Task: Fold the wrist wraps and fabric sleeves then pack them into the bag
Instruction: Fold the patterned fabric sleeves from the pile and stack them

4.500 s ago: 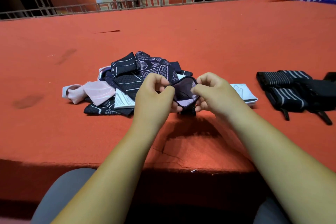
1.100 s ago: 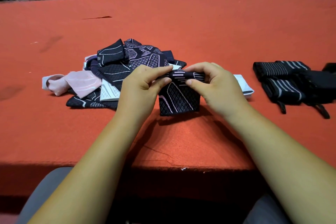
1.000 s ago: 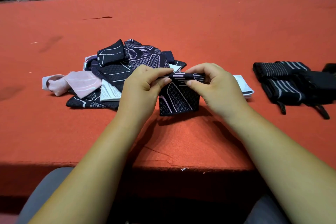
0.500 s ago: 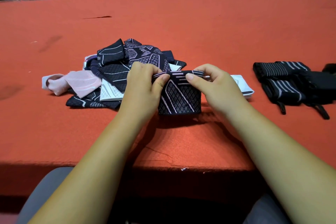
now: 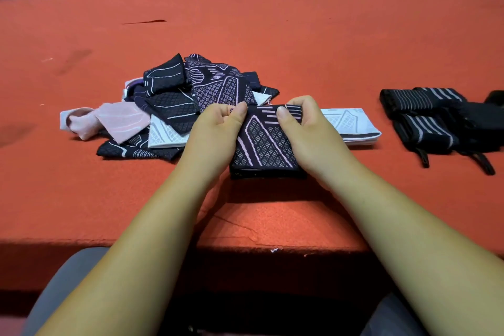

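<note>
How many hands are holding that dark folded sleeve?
2. The left hand pinches the sleeve at its top left corner, and the right hand pinches its top right corner. No other hands show.

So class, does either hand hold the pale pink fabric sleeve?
No, the pink sleeve lies apart; left hand and right hand pinch a navy patterned sleeve.

Nearest, a dark navy sleeve [image 5: 263,142] with pink diamond lattice, folded to a flat rectangle near the front edge of the red desk [image 5: 300,35], top edge pinched by the left hand [image 5: 215,131] and right hand [image 5: 311,128]. Behind and to the left, a loose pile of sleeves [image 5: 196,90], dark patterned, pink and white; just right, a folded white sleeve [image 5: 350,125]. Far right, well apart, black striped wrist wraps [image 5: 425,120], seemingly two, lying side by side with straps trailing forward.
</note>
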Motion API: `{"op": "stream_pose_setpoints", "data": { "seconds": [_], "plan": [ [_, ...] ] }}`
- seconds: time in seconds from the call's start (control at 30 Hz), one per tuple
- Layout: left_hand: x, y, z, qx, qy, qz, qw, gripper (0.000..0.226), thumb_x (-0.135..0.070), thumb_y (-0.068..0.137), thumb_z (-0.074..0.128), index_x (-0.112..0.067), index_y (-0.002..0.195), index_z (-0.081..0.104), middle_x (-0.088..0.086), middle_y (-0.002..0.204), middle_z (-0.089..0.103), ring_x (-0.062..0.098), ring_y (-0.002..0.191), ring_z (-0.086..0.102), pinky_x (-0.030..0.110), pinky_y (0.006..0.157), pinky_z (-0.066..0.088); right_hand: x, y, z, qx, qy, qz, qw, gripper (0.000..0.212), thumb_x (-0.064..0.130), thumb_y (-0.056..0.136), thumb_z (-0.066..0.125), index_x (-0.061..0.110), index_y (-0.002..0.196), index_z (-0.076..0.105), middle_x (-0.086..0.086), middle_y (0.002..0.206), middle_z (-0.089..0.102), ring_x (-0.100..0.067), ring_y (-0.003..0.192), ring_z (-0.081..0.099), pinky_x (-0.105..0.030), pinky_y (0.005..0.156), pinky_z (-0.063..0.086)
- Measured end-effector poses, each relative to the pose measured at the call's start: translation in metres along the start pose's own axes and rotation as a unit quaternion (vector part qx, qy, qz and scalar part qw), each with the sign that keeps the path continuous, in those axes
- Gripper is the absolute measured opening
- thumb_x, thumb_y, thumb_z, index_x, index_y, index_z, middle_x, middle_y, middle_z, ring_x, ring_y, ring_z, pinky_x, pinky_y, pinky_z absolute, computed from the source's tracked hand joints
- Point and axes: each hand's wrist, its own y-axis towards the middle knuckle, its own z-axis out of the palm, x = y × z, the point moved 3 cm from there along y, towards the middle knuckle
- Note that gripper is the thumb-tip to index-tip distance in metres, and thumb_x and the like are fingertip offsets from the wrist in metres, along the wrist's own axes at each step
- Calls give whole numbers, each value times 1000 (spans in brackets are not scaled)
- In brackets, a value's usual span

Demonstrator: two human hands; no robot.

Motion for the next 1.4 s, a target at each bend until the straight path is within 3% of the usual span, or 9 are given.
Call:
{"op": "stream_pose_setpoints", "data": {
  "seconds": [0.2,0.3,0.37,0.43,0.57,0.8,1.0,1.1,1.4],
  "plan": [
    [3,-8,4,148,-96,-97,979,19,-30,105,68,-12,100,74,3,86,79,9,64,71,22,49,54,-5,3,-5,-33,-7,-9,999,18,40,109,58,26,121,53,14,104,69,2,95,65,-18,79,45],
    [9,-7,2,185,-88,-116,972,25,-20,101,72,-6,121,72,7,101,81,15,77,76,29,57,60,-8,6,-8,-38,-2,-4,999,23,41,105,64,26,119,54,13,105,71,2,96,67,-17,83,48],
    [10,-6,2,176,-118,-106,972,25,-13,101,71,-7,125,70,11,111,81,21,88,77,32,62,62,-12,9,-8,-12,56,20,998,33,43,98,73,23,119,59,7,109,77,-9,100,74,-32,91,57],
    [10,-5,2,158,-162,-96,969,25,-6,102,67,-6,127,69,16,117,79,24,93,78,33,66,63,-12,8,-9,57,160,83,982,35,35,98,77,13,122,66,-2,106,80,-20,92,78,-39,79,63],
    [6,-5,2,133,-225,-86,961,30,3,103,60,1,134,64,18,115,79,23,89,81,30,65,64,-6,-1,-16,191,212,151,946,24,27,105,66,6,115,73,-15,90,77,-24,75,75,-28,55,59],
    [8,0,-5,153,-177,-91,968,25,3,103,61,-8,124,69,12,114,80,17,87,79,28,65,63,-6,1,-17,180,214,135,951,13,23,108,64,13,114,68,-12,91,79,-22,73,77,-23,50,58],
    [12,4,-8,156,-204,-93,962,39,9,102,54,-14,130,67,16,124,77,23,93,77,35,76,65,-6,7,-16,181,296,141,927,28,9,110,53,20,132,66,-12,95,79,-24,72,78,-25,53,60],
    [10,4,-7,150,-250,-100,951,45,16,100,48,-12,130,68,14,111,76,18,80,77,30,67,64,-8,10,-17,175,336,147,914,41,-1,109,44,24,133,65,-13,95,78,-25,73,78,-24,54,61],
    [7,3,-8,157,-263,-89,948,46,18,97,34,-3,114,71,20,108,78,26,92,78,31,76,64,-8,11,-21,181,401,159,884,35,3,103,37,9,116,69,-17,95,77,-26,79,78,-27,64,66]
  ]
}}
